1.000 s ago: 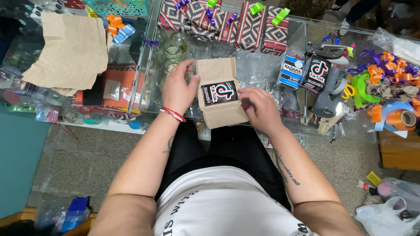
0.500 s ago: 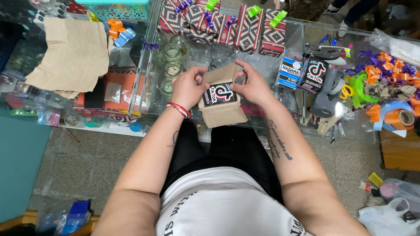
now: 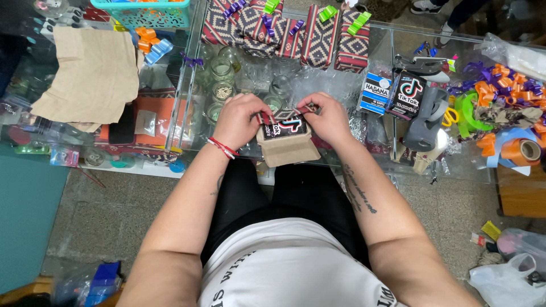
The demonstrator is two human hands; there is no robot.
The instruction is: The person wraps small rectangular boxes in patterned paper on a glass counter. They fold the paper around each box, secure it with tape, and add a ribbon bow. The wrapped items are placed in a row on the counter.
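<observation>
Both hands held a small black box (image 3: 284, 126) over the near edge of the glass bench (image 3: 341, 153). The left hand (image 3: 242, 119) had its fingers (image 3: 263, 109) pinched narrow on the box's left top corner; the right hand (image 3: 329, 118) had its fingers (image 3: 304, 105) pinched narrow on the right top corner. Patterned red wrapping paper (image 3: 296, 111) lay folded between the fingertips, against the box top. Brown paper (image 3: 289, 150) hung just below the fingers, under the box. Versus half a second before: both hands had moved to the box's top edge, closer together, and the brown paper covered less of the box. Beyond the fingers stood wrapped patterned boxes (image 3: 318, 40); well right of them, ribbon rolls (image 3: 512, 149).
</observation>
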